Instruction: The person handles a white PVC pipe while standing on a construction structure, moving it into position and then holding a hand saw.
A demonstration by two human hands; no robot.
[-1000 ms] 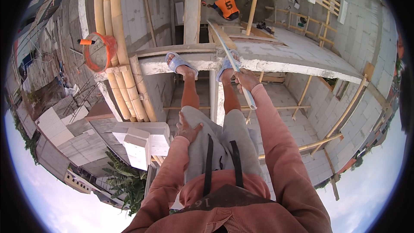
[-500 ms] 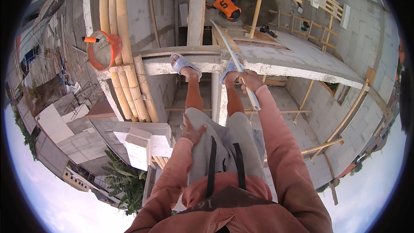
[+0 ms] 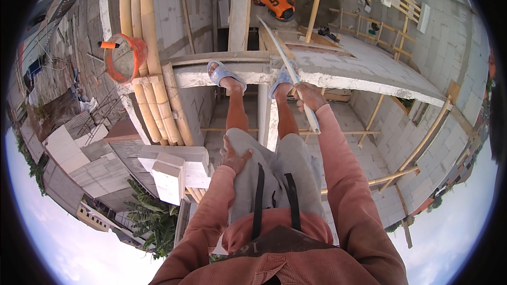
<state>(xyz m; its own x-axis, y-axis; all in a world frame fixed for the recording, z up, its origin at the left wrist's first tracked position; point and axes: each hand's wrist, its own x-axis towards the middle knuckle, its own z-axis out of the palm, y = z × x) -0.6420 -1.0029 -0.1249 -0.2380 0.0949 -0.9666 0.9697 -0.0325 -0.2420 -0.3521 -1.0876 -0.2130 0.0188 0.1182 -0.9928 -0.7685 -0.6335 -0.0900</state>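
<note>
My right hand [image 3: 310, 96] is closed around a long, narrow, pale bar [image 3: 280, 47] that looks like a straightedge. The bar slants from my grip past my right foot, its far end reaching ahead over the lower level and its near end sticking out just below my hand. My left hand [image 3: 235, 157] lies on the left thigh of my grey shorts [image 3: 248, 148], fingers spread, holding nothing. My feet, in blue slippers [image 3: 226, 74], stand apart on a narrow concrete beam [image 3: 195, 80].
Open drops lie on both sides of the beam. An orange bucket [image 3: 140, 55] of grey mortar, with an orange-handled tool, stands by bamboo poles [image 3: 150, 26] at left. White blocks [image 3: 169, 177] sit below them. A person in an orange shirt [image 3: 278, 4] crouches on the lower level ahead.
The bar and my right hand have shifted very slightly, still in the same grip. The crouching person has moved a little. My left hand stays on my thigh.
</note>
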